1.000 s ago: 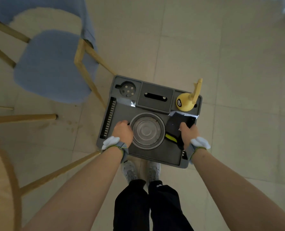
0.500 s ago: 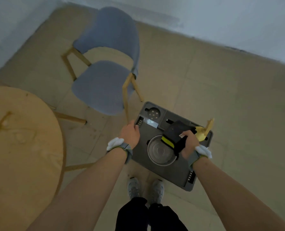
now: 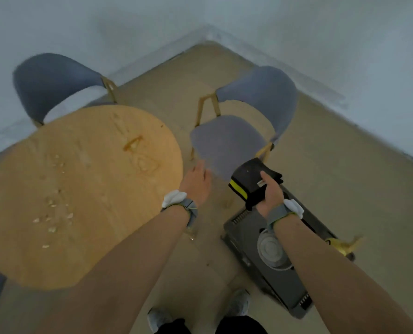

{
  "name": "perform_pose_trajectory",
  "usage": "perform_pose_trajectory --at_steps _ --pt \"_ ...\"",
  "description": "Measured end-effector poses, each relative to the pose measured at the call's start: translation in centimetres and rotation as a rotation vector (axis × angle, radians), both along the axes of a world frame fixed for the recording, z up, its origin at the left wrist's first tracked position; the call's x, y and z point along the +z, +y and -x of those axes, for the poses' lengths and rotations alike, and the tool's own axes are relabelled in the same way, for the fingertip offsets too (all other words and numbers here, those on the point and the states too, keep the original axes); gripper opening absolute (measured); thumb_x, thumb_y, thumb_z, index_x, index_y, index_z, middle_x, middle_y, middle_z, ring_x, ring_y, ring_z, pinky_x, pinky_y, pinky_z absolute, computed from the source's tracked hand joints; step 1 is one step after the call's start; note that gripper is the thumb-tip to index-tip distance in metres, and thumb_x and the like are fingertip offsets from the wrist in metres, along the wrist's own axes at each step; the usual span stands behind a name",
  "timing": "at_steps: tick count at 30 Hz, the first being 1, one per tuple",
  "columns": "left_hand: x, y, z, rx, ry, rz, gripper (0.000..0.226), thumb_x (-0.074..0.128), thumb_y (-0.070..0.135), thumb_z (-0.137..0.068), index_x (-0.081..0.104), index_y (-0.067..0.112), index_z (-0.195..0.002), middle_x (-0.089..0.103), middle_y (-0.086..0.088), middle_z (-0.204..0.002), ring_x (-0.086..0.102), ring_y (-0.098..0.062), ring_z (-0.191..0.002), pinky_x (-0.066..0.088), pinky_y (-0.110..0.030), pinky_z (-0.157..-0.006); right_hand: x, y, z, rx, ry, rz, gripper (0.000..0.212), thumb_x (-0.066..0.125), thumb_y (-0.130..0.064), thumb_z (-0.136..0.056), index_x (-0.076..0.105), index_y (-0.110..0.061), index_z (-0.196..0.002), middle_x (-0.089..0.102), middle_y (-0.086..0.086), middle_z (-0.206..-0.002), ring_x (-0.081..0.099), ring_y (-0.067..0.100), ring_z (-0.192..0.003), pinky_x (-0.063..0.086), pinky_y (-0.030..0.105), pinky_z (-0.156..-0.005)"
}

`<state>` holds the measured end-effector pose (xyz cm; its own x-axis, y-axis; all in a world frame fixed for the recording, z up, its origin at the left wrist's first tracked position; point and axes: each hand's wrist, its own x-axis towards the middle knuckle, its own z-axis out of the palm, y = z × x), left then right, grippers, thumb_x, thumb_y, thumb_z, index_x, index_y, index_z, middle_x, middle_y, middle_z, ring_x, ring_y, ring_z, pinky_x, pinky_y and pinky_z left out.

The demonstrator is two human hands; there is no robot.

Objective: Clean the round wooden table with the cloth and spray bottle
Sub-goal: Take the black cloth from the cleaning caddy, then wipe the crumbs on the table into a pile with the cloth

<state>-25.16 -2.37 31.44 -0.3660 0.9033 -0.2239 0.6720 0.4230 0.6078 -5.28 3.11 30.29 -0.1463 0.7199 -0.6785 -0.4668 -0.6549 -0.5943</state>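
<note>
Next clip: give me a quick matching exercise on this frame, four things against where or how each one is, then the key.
Things:
1. cloth
2. spray bottle
3. left hand
4. crumbs

States:
A. on the round wooden table
B. on the grey caddy on the floor
C. held in the right hand
D. open, holding nothing

Pairs: 1-C, 2-B, 3-D, 4-A

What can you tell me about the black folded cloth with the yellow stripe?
The black folded cloth with a yellow stripe looks like soft, thick fabric folded into a squarish pad, the stripe running along its near-left edge. The right hand grips it from below, thumb on top, holding it in the air above the floor near the grey chair seat.
</note>
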Motion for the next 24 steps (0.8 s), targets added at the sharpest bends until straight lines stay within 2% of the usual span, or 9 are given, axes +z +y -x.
perform_pose_trajectory --at_steps 2,5,6,10,13,16,24 --pt "1.5 -2.0 3.5 0.057 -0.007 -0.042 0.047 0.032 0.031 -0.108 0.038 0.011 -0.151 0.05 -0.017 -0.145 0.05 -0.036 -0.129 0.044 -0.044 -0.1 1.4 -1.2 4.0 0.059 -0.009 -0.023 0.027 0.058 -0.031 -0.099 0.064 -0.015 -0.121 0.063 0.016 -0.133 0.064 0.037 -0.117 0.048 0.053 -0.104" --pt "3.7 -5.8 9.6 0.12 -0.023 -0.113 0.052 0.03 0.035 -0.11 0.024 0.019 -0.159 0.036 -0.009 -0.16 0.038 -0.03 -0.143 0.037 -0.045 -0.114 2.9 -3.5 10.6 0.106 -0.011 -0.034 0.039 0.057 -0.03 -0.1 0.057 -0.012 -0.136 0.061 0.016 -0.137 0.06 0.037 -0.123 0.044 0.053 -0.109" --pt "4.4 -7.2 11.7 0.143 -0.017 -0.134 0.053 0.029 0.035 -0.11 0.023 0.019 -0.16 0.035 -0.009 -0.161 0.037 -0.03 -0.144 0.036 -0.046 -0.115 3.5 -4.4 12.8 0.118 -0.011 -0.038 0.041 0.057 -0.029 -0.1 0.055 -0.011 -0.138 0.06 0.015 -0.138 0.059 0.037 -0.123 0.044 0.052 -0.11" --pt "5.6 -13.0 19.7 0.221 0.017 -0.167 0.054 0.028 0.037 -0.11 0.02 0.019 -0.16 0.036 -0.008 -0.159 0.037 -0.029 -0.144 0.036 -0.048 -0.115 5.2 -8.5 21.2 0.158 0.025 -0.044 0.029 0.058 -0.025 -0.1 0.058 -0.013 -0.126 0.063 0.014 -0.133 0.062 0.035 -0.118 0.047 0.053 -0.106" --pt "5.6 -17.0 25.4 0.285 0.02 -0.178 0.055 0.027 0.039 -0.109 0.02 0.021 -0.161 0.036 -0.006 -0.159 0.036 -0.028 -0.145 0.035 -0.045 -0.116 6.1 -11.3 27.0 0.224 0.004 -0.042 0.038 0.056 -0.029 -0.101 0.057 -0.011 -0.134 0.065 0.014 -0.128 0.064 0.035 -0.114 0.048 0.053 -0.104" --pt "5.1 -20.7 30.6 0.353 0.018 -0.194 0.055 0.027 0.039 -0.109 0.02 0.021 -0.16 0.04 -0.007 -0.157 0.039 -0.029 -0.143 0.037 -0.047 -0.114 6.7 -13.8 32.4 0.306 -0.002 -0.043 0.043 0.054 -0.033 -0.101 0.054 -0.01 -0.138 0.063 0.016 -0.133 0.061 0.038 -0.118 0.046 0.055 -0.106" --pt "1.7 -26.1 38.7 0.517 -0.02 -0.167 0.054 0.027 0.04 -0.108 0.023 0.022 -0.159 0.043 -0.006 -0.153 0.041 -0.027 -0.14 0.037 -0.048 -0.114 5.7 -15.0 42.0 0.407 -0.093 -0.047 0.045 0.058 -0.035 -0.099 0.058 -0.007 -0.135 0.065 0.017 -0.129 0.062 0.037 -0.118 0.046 0.054 -0.106"
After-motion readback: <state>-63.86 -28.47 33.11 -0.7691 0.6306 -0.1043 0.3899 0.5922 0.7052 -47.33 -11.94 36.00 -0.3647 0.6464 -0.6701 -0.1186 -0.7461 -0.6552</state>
